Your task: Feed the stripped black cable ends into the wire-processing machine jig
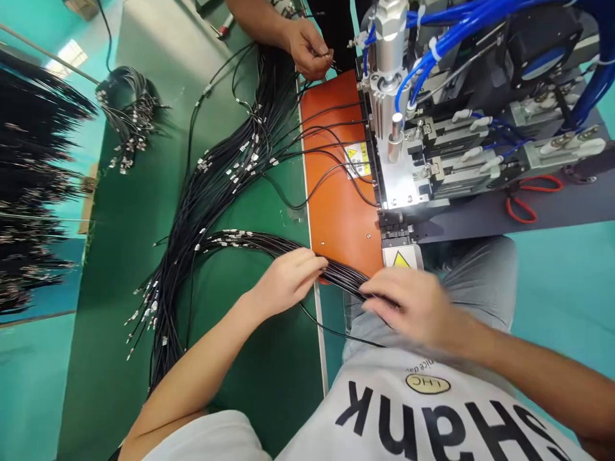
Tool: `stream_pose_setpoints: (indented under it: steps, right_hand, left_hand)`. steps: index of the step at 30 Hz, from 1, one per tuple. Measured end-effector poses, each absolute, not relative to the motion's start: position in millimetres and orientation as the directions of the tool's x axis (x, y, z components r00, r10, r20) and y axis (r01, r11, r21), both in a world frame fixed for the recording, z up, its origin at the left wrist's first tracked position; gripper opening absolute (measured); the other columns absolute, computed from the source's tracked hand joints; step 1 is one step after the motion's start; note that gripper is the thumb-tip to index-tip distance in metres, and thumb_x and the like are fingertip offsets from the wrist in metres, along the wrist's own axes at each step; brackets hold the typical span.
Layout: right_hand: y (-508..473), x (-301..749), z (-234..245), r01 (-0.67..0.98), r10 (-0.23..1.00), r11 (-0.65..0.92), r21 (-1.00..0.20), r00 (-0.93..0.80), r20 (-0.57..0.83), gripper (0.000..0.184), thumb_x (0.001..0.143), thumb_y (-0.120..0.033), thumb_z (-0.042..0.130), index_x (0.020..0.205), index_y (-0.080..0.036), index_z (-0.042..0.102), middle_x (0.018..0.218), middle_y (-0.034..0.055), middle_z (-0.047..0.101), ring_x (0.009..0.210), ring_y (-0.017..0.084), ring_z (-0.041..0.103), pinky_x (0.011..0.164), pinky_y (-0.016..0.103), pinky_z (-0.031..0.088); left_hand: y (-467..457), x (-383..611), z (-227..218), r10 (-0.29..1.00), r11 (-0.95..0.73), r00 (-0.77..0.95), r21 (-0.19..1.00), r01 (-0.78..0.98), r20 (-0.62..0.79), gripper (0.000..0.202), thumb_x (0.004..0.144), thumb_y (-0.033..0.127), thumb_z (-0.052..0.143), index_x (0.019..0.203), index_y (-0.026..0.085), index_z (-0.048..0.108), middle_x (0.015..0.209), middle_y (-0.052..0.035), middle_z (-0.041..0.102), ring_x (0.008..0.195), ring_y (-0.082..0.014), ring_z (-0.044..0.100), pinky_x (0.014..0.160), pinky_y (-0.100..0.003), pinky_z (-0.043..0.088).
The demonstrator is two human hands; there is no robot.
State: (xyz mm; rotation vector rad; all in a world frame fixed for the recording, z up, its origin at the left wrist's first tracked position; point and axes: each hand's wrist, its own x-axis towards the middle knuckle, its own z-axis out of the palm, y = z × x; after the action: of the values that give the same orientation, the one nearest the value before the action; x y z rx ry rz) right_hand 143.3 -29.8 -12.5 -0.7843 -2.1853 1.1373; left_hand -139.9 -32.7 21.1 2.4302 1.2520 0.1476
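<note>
A bundle of black cables [343, 274] runs across the front corner of the orange plate [336, 221]. My left hand [293, 278] is closed round the bundle. Farther along it, near my lap, my right hand [408, 301] grips the same cables; it is slightly blurred. White tags mark the bundle's left part, which lies on the green table [269, 339]. One loose cable [336, 331] hangs below the bundle toward my shirt. A larger pile of black cables [216, 173] with white tags and metal ends spreads over the table beyond my left hand.
A machine with metal cylinders [389, 121] and blue air hoses [446, 38] stands right of the plate; several cables lead into it. Another person's hand [310, 48] is at the top. Coiled cables [127, 115] lie at the table's left edge. Red-handled scissors [533, 195] lie at right.
</note>
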Motion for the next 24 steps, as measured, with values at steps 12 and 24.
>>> stream_pose_setpoints:
  steps: [12, 24]
  right_hand:
    - [-4, 192, -4, 0.231, 0.819, -0.120, -0.965, -0.527, -0.228, 0.031, 0.095, -0.028, 0.057, 0.125, -0.021, 0.059, 0.083, -0.0001, 0.070, 0.073, 0.014, 0.068, 0.076, 0.029, 0.053]
    - [17, 224, -1, 0.402, 0.730, -0.123, -0.907, -0.583, -0.357, 0.016, 0.079, -0.032, 0.078, 0.089, -0.021, 0.073, 0.071, -0.0025, 0.070, 0.062, 0.012, 0.061, 0.057, 0.023, 0.047]
  left_hand:
    - [7, -52, 10, 0.808, -0.583, 0.584, 0.240, 0.776, 0.076, 0.018, 0.094, 0.019, 0.046, 0.108, 0.018, 0.057, 0.086, -0.0092, 0.062, 0.082, -0.0244, 0.058, 0.070, -0.040, 0.044]
    - [15, -41, 20, 0.888, -0.253, 0.460, 0.859, 0.445, 0.023, 0.009, 0.089, 0.017, 0.066, 0.097, 0.019, 0.067, 0.087, -0.0020, 0.064, 0.075, -0.0111, 0.060, 0.067, -0.023, 0.047]
